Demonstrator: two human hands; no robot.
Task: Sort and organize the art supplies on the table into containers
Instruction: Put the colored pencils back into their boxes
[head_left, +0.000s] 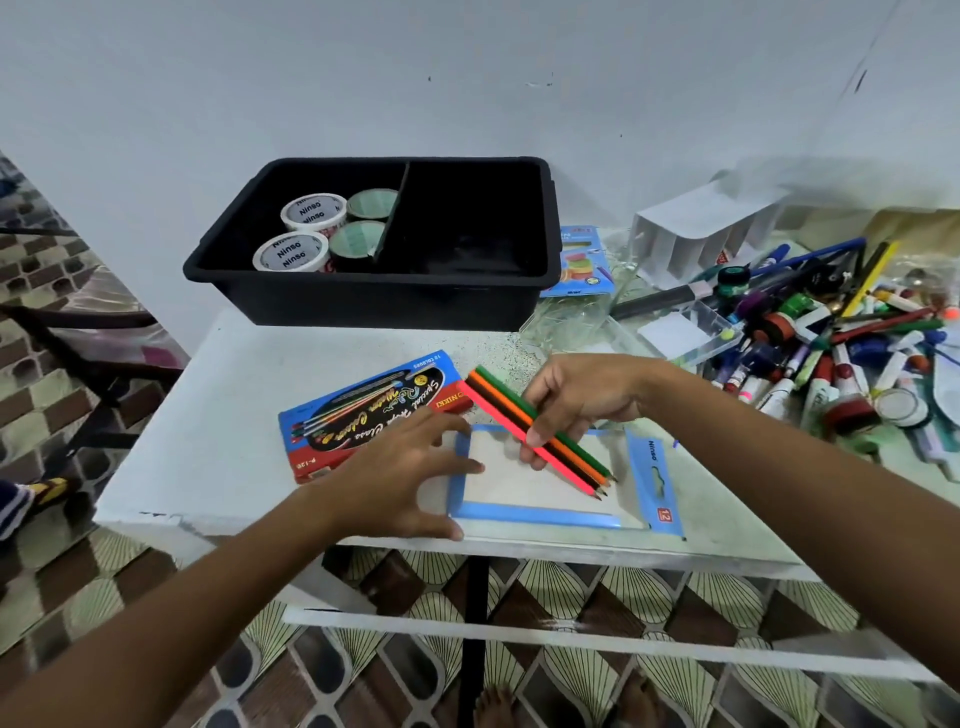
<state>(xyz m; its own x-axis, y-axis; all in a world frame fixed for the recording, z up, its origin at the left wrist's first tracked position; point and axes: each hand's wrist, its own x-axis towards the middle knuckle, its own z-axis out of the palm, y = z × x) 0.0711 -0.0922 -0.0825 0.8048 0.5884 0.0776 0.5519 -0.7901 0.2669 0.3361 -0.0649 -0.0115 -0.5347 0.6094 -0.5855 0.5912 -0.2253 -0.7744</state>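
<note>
So the right hand (574, 400) has a little bundle of colored pencils (540, 431) pinched between thumb and fingers (pink, brown, orange, green), held tilted over the blue-framed plastic pencil pouch (540, 512) lying flat at the near edge of the surface (234, 431). The left hand (410, 473) is spread open with straight fingers resting on the pouch's left edge, just beside a blue and red pencil box (363, 415). Farther back there's a black divided bin (374, 296) with tape rolls (306, 231) in its left compartment, and a messy pile of markers and pens (821, 338) off to the right.
</note>
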